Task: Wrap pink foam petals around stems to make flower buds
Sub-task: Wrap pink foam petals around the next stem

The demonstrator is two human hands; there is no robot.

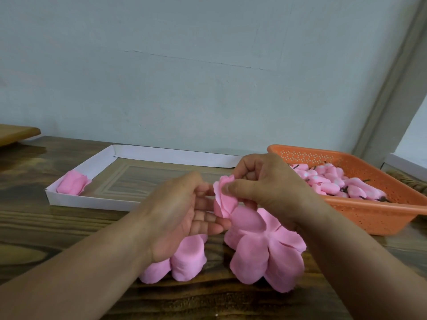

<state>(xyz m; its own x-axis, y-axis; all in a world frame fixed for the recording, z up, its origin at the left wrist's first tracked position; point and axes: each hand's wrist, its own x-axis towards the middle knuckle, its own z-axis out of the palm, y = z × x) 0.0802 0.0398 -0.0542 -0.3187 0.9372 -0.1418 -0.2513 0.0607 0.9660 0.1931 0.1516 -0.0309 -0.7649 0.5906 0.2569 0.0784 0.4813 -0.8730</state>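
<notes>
Closest to the camera, on the dark wood-grain table (69,232), there are 2 piles of loose pink foam petals. The smaller stack of pink foam petals (184,259) sits partly under the left wrist, and the bigger pink foam flower-shaped petal piece (265,245) is fanned out just right of it, under the right forearm.

Just above those, both hands meet in the middle on the same thing: a half-rolled pink foam petal bud (224,199), held up off the table. The left hand (184,211) is palm-up and cupped, fingers loosely curled, with the fingertips touching the left side and bottom of the bud. The right hand (265,188) comes in from above with the thumb pressed on the front of the bud and the other fingers curled round behind its top, so it's pinching the petal around whatever's inside. Can't see a stem in there, the foam and fingers hide it.

Further back on the left is a shallow white cardboard tray (97,202) with 1 finished pink foam bud (72,182) lying in its left corner. Back right, touching nothing else I can see, is an orange perforated plastic basket (369,215) holding a heap of small pink foam pieces on dark stems (335,183). Behind it all is a pale grey-blue wall (184,65).
</notes>
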